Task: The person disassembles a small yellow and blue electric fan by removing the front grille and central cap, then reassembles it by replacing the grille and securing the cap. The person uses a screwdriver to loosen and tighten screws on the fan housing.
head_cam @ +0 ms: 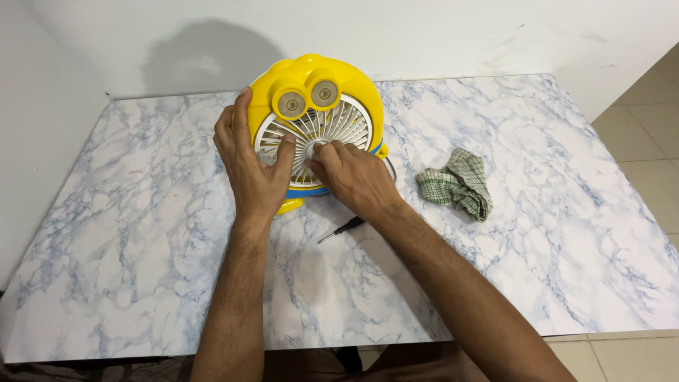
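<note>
A small yellow fan (353, 85) with two round eyes on top and a white grille (346, 124) stands at the back middle of the marble-patterned table (141, 247). My left hand (251, 166) grips the fan's left side, its thumb resting on the grille. My right hand (353, 177) is at the centre of the grille, its fingertips pinched on the round hub (316, 147). A small black-handled screwdriver (341, 229) lies on the table just below my right wrist, apart from both hands.
A crumpled green checked cloth (456, 187) lies to the right of the fan. A white wall runs behind the table and along its left. Tiled floor shows past the table's right edge.
</note>
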